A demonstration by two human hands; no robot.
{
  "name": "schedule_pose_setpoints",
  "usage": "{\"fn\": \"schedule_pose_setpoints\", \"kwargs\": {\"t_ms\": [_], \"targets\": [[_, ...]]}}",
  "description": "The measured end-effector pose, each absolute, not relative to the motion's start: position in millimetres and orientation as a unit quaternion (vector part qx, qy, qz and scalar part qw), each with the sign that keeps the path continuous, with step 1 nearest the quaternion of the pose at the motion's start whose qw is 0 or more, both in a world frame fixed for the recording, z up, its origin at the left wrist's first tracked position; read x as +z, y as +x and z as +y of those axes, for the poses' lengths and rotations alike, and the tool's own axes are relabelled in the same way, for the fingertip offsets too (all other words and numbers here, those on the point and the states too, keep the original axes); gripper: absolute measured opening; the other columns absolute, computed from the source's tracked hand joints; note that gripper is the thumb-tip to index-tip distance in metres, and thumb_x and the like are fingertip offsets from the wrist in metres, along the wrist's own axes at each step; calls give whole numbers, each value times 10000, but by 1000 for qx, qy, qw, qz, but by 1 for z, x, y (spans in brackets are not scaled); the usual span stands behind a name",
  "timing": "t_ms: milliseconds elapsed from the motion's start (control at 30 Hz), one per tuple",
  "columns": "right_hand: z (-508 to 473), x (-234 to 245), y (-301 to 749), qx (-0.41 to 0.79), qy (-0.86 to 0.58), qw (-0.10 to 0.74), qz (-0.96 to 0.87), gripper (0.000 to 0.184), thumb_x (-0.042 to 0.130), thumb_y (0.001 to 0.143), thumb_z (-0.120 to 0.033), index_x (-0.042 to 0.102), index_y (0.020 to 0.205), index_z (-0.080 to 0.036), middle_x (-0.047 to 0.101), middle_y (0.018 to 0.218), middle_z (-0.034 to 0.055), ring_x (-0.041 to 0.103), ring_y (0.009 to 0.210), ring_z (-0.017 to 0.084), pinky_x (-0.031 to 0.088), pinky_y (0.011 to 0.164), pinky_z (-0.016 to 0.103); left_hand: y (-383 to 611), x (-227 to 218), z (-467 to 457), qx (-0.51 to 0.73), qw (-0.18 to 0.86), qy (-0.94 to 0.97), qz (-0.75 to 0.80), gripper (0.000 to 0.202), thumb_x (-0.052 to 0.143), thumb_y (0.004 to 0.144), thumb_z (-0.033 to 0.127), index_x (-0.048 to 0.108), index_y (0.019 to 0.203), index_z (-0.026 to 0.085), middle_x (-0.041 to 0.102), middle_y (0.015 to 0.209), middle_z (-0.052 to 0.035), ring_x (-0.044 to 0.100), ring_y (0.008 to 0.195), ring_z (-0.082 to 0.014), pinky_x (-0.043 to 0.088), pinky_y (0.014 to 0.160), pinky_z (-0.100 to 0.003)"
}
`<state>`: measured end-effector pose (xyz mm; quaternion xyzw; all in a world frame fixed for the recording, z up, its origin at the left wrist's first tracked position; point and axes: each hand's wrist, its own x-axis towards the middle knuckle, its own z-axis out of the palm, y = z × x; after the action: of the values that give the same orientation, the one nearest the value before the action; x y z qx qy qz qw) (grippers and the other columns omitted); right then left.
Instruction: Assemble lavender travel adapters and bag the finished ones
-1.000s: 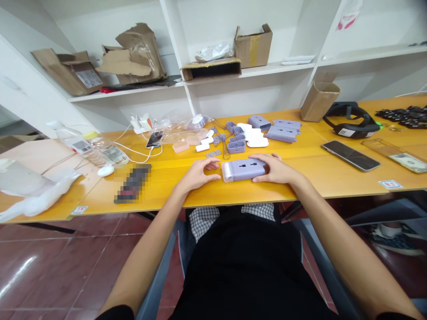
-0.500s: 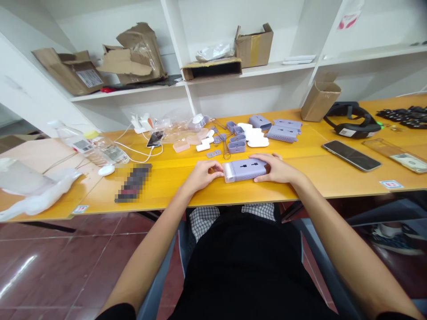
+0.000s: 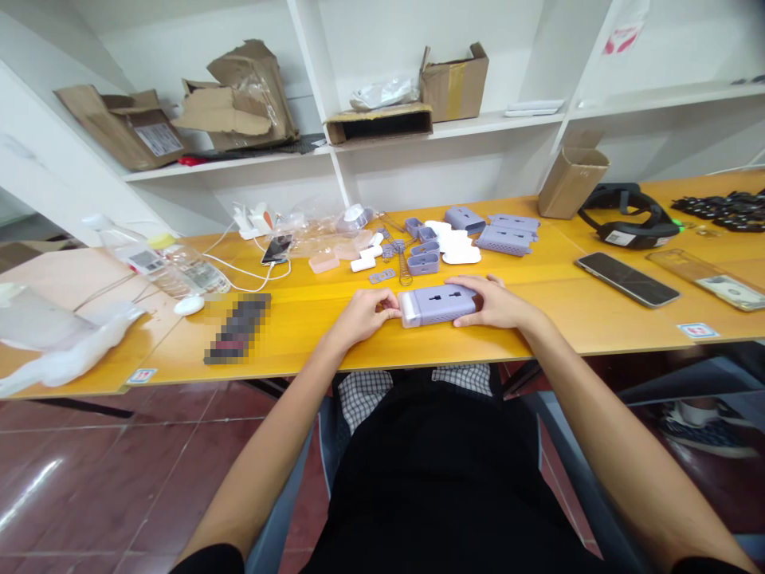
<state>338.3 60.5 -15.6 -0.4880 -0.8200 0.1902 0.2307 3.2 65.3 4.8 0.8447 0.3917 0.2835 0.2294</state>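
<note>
The adapter casing (image 3: 438,306) is matt lavender plastic with a smooth face; the table (image 3: 311,323) shows glossy yellow laminate, the coil spring (image 3: 406,269) bare metal, and the cardboard box (image 3: 453,84) rough, dull paper

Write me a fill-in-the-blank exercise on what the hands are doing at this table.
The left hand touches the ____ end of the lilac socket housing.
The right hand is on the housing too, so ____ hands are on it.
Right of the right hand on the orange-yellow tabletop, the nearest loose item is a ____.
A white computer mouse lies to the ____ of the left hand.

Missing words: white; both; smartphone; left.
</note>
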Motion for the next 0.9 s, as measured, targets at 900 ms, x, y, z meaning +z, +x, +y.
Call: {"fn": "schedule_pose_setpoints", "kwargs": {"t_ms": [900], "targets": [[60,-15,334,193,-486,212,-826,880,845,778,-641,556,1569,-386,601,1621,71,503,1520,456,126,1276,783,6,-3,67,263,157,858,413,119,757,876,110,718,843,218,780,864,-17,727,848,-222,535,831,-338]]}}
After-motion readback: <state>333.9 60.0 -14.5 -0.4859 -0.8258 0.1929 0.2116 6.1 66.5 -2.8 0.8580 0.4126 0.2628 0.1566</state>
